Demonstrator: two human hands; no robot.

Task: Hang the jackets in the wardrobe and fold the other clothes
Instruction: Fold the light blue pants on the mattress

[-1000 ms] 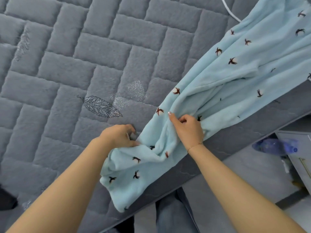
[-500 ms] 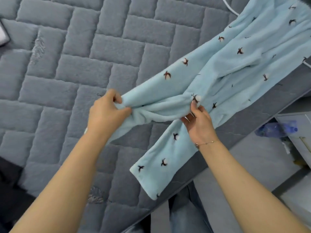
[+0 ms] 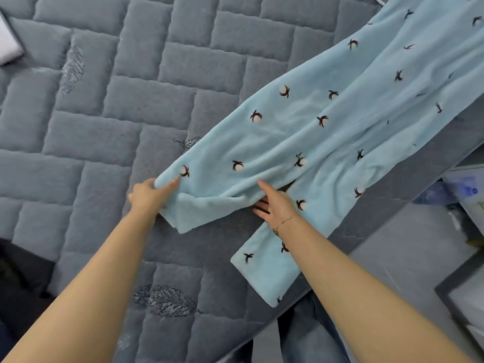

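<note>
pale blue fleece trousers with small dark bird marks lie slantwise on the bed, running from the upper right corner down toward me. one leg spreads flat across the grey quilted cover; the other leg's end reaches the mattress edge near my knees. my left hand pinches the folded corner of the upper leg, thumb on top and fingers curled under the cloth. my right hand has its fingers tucked beneath the same leg's lower edge, thumb lying on top, gripping the fabric, a thin bracelet at the wrist. a white object sits at the far left edge of the bed.
</note>
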